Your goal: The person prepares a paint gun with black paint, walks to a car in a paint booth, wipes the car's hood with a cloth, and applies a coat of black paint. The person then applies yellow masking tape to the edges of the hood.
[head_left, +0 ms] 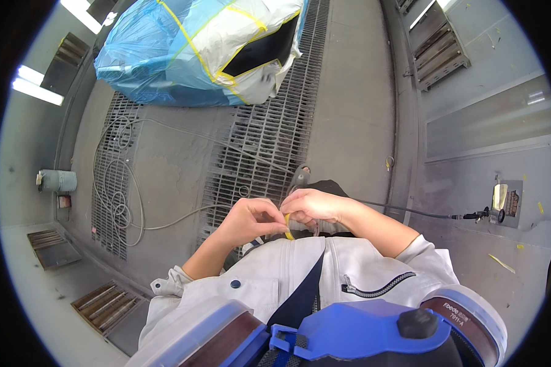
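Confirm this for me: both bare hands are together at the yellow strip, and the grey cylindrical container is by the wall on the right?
Not quite: the head view shows the grey cylindrical container by the wall on the left. Both bare hands are together at the yellow strip.

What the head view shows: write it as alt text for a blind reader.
A person's left hand and right hand meet at a narrow yellow strip before their pale jacket. Beyond, a large object wrapped in blue and white sheeting stands near a loosely coiled hose on the floor.
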A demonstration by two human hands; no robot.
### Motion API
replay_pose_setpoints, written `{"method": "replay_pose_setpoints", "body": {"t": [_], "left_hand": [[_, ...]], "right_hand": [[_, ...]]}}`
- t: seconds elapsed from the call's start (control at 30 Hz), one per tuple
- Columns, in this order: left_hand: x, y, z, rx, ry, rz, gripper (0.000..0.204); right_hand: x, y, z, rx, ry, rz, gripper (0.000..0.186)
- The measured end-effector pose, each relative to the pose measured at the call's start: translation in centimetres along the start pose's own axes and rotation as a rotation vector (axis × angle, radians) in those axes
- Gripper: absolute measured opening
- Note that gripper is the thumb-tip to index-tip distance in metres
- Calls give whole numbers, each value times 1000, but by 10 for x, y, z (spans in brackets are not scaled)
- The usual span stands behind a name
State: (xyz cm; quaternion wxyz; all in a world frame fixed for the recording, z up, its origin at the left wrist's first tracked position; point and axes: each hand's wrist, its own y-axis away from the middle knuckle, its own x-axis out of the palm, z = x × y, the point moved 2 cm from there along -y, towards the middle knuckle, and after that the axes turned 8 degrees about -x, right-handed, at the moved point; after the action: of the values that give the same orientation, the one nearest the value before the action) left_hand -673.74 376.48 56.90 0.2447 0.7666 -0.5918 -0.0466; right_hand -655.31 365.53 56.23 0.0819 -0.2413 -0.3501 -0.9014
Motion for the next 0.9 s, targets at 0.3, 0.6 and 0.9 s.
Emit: {"method": "replay_pose_setpoints", "body": {"t": [0.3,0.6,0.9], "left_hand": [[-9,-55,-23,-95,-100,35,10],[3,-222,-83,-121,-241,-28,11],[22,-403,-130,-249,82,4,9]], "right_hand": [[-55,-12,13,13,-57,39,20],[-220,-3,85,-19,-109,-5,27],[-392,13,153,186,-206,13,26]]}}
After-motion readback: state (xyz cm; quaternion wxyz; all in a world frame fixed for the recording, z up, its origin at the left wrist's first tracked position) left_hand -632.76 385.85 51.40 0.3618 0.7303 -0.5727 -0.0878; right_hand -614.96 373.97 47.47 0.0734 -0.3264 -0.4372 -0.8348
